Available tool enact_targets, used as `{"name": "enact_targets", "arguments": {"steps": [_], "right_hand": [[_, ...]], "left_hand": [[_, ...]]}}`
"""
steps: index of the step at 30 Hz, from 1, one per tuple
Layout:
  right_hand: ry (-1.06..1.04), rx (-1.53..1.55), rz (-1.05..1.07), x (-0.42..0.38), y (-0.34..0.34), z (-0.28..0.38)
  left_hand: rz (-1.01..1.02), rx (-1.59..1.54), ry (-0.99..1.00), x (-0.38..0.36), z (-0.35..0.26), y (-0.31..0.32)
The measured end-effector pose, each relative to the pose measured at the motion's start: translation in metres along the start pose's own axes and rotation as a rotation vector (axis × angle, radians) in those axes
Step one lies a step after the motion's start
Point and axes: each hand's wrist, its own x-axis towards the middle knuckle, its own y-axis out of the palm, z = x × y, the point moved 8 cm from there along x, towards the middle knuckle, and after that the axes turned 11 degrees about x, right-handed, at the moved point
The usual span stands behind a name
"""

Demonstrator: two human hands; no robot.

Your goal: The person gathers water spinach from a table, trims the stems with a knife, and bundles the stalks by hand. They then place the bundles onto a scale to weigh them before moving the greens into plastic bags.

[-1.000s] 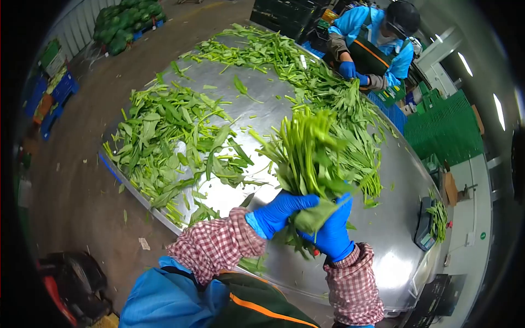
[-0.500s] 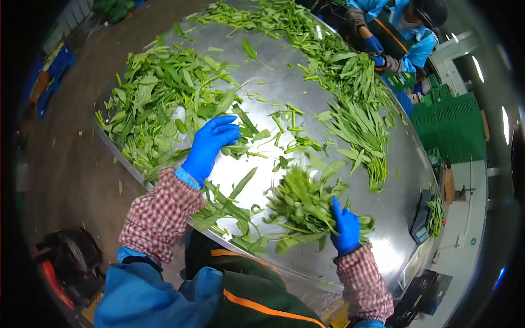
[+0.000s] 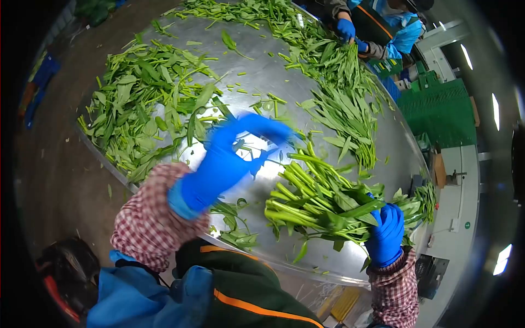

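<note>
My right hand [image 3: 387,235] grips a bunch of water spinach [image 3: 314,199] around its leafy part, above the near right side of the metal table [image 3: 257,60]. The cut stem ends point left, towards my other hand. My left hand [image 3: 221,164] is smeared by motion, its thumb and fingers apart in a curve with nothing visible between them. Both hands wear blue gloves. Left of it spreads a loose pile of water spinach [image 3: 134,104]. Cut stem pieces [image 3: 276,99] lie scattered mid-table, partly hidden behind the left hand.
A laid-out row of water spinach [image 3: 347,117] runs along the table's far right side. At the back right, a co-worker's gloved hand [image 3: 345,28] is at the greens. Green crates [image 3: 437,115] stand beyond the right edge. A black bag [image 3: 68,268] is on the floor at left.
My right hand has lifted the bunch and moved right, its stems now facing left. My left hand has come up and right, towards the stem ends. The view has shifted slightly.
</note>
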Motion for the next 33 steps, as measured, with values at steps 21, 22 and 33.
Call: {"name": "enact_targets", "arguments": {"steps": [21, 22, 33], "right_hand": [[0.13, 0.087, -0.086, -0.005, -0.01, 0.0], [0.117, 0.089, -0.088, -0.002, -0.01, 0.001], [0.109, 0.062, -0.158, -0.014, -0.01, -0.007]], "left_hand": [[0.168, -0.073, -0.203, 0.011, 0.005, 0.013], [0.165, 0.072, -0.119, 0.004, 0.003, 0.028], [0.243, 0.061, -0.24, 0.006, 0.018, 0.02]]}}
